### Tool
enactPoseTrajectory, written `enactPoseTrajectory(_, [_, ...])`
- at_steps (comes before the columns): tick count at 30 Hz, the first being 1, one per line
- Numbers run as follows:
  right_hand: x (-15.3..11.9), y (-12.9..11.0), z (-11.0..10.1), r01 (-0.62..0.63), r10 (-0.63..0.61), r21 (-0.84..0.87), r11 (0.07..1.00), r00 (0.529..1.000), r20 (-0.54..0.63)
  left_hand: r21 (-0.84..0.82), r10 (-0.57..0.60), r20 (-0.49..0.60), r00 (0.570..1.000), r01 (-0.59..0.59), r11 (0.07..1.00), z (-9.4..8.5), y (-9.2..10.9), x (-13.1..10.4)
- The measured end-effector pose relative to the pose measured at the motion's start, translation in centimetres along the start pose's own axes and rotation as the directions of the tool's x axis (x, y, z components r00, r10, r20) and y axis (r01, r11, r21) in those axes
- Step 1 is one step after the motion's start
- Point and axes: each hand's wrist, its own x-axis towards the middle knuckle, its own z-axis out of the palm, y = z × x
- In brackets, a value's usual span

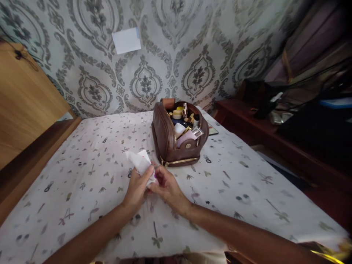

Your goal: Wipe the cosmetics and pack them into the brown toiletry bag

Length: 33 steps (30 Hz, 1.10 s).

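My left hand (138,187) is closed around a crumpled white tissue (134,159) and a small flat-looking white item (144,155) with pink marks. What kind of item it is, I cannot make out. My right hand (168,187) meets the left one, its thumb and fingers pinched on the item's lower end, where a bit of pink and purple shows. Just beyond both hands stands a brown leather makeup bag (162,135), unzipped at the top. Several cosmetics fill it, among them a pink tube (186,138) and a yellow-lidded jar (177,114).
A white patterned cloth (104,176) covers the table. Behind it rises a patterned wall with a white paper (126,41). Wooden furniture (27,106) borders the left; a dark red wooden bench (239,117) with dark clutter lies right. A flat card-like thing (213,129) sits behind the bag.
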Motion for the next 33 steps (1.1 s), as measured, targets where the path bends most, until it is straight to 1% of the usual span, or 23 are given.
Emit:
enactPoseTrajectory(2, [0.0, 0.0, 0.0, -0.010, 0.010, 0.007, 1.000, 1.000, -0.014, 0.060, 0.039, 0.007, 0.999, -0.039, 0.997, -0.5, -0.4, 0.1])
enactPoseTrajectory(4, [-0.1, -0.2, -0.1, -0.009, 0.009, -0.001, 1.000, 0.999, -0.034, 0.133, 0.108, 0.039, 0.993, -0.112, 0.985, -1.1, -0.7, 0.1])
enactPoseTrajectory(6, [-0.1, -0.3, -0.2, 0.004, -0.005, -0.021, 1.000, 0.999, -0.053, 0.213, 0.191, 0.096, 0.977, -0.208, 0.955, -1.7, -0.7, 0.0])
enactPoseTrajectory(9, [-0.2, -0.6, -0.2, 0.004, -0.006, -0.032, 0.999, 0.998, -0.064, 0.332, 0.249, 0.184, 0.951, -0.299, 0.895, -2.1, -0.1, 0.0])
enactPoseTrajectory(10, [-0.1, -0.6, -0.2, -0.006, 0.004, -0.027, 1.000, 0.998, -0.064, 0.371, 0.263, 0.187, 0.947, -0.315, 0.873, -2.2, 0.3, 0.0])
enactPoseTrajectory(12, [-0.1, -0.6, -0.2, -0.035, 0.034, -0.015, 0.999, 0.998, -0.056, 0.435, 0.316, 0.127, 0.940, -0.339, 0.834, -2.4, 1.0, 0.4])
enactPoseTrajectory(14, [-0.2, -0.6, -0.1, -0.072, 0.071, -0.016, 0.997, 0.997, -0.040, 0.466, 0.370, -0.005, 0.929, -0.325, 0.823, -2.7, 1.7, 0.8])
enactPoseTrajectory(16, [-0.3, -0.7, 0.0, -0.094, 0.094, -0.022, 0.995, 0.995, -0.027, 0.442, 0.353, -0.170, 0.920, -0.249, 0.862, -3.1, 2.2, 1.3])
enactPoseTrajectory(17, [-0.4, -0.8, -0.1, -0.098, 0.097, -0.026, 0.995, 0.995, -0.024, 0.403, 0.330, -0.221, 0.918, -0.223, 0.888, -3.3, 2.4, 1.5])
enactPoseTrajectory(18, [-0.4, -1.0, -0.1, -0.096, 0.096, -0.027, 0.995, 0.995, -0.020, 0.343, 0.308, -0.233, 0.923, -0.218, 0.914, -3.4, 2.6, 1.6])
enactPoseTrajectory(19, [-0.5, -1.1, -0.1, -0.093, 0.093, -0.020, 0.995, 0.996, -0.006, 0.265, 0.292, -0.200, 0.935, -0.235, 0.935, -3.5, 2.7, 1.8])
enactPoseTrajectory(21, [-0.6, -1.4, -0.2, -0.109, 0.107, 0.025, 0.994, 0.992, 0.066, 0.092, 0.281, -0.049, 0.958, -0.276, 0.957, -3.7, 2.8, 1.9])
enactPoseTrajectory(22, [-0.5, -1.4, -0.2, -0.133, 0.125, 0.066, 0.989, 0.985, 0.115, 0.030, 0.273, 0.021, 0.962, -0.274, 0.961, -3.7, 2.8, 1.9])
enactPoseTrajectory(23, [-0.5, -1.4, -0.2, -0.169, 0.148, 0.113, 0.979, 0.974, 0.169, 0.001, 0.259, 0.066, 0.964, -0.260, 0.966, -3.7, 2.8, 1.9])
enactPoseTrajectory(24, [-0.4, -1.3, -0.3, -0.212, 0.175, 0.157, 0.965, 0.959, 0.223, 0.003, 0.251, 0.084, 0.964, -0.252, 0.968, -3.7, 2.8, 1.9])
enactPoseTrajectory(26, [-0.3, -0.9, -0.2, -0.285, 0.213, 0.220, 0.933, 0.930, 0.300, 0.082, 0.264, 0.069, 0.962, -0.270, 0.959, -3.6, 2.8, 1.7])
enactPoseTrajectory(28, [-0.3, -0.5, -0.2, -0.306, 0.223, 0.220, 0.926, 0.915, 0.336, 0.212, 0.298, 0.031, 0.954, -0.298, 0.931, -3.6, 2.8, 1.6])
enactPoseTrajectory(30, [-0.5, -0.3, -0.2, -0.309, 0.244, 0.156, 0.938, 0.910, 0.335, 0.329, 0.306, -0.010, 0.952, -0.286, 0.900, -3.6, 2.7, 1.4])
enactPoseTrajectory(33, [-0.9, -0.4, -0.1, -0.291, 0.284, -0.021, 0.956, 0.914, 0.288, 0.447, 0.263, -0.080, 0.961, -0.201, 0.872, -3.7, 2.4, 1.3])
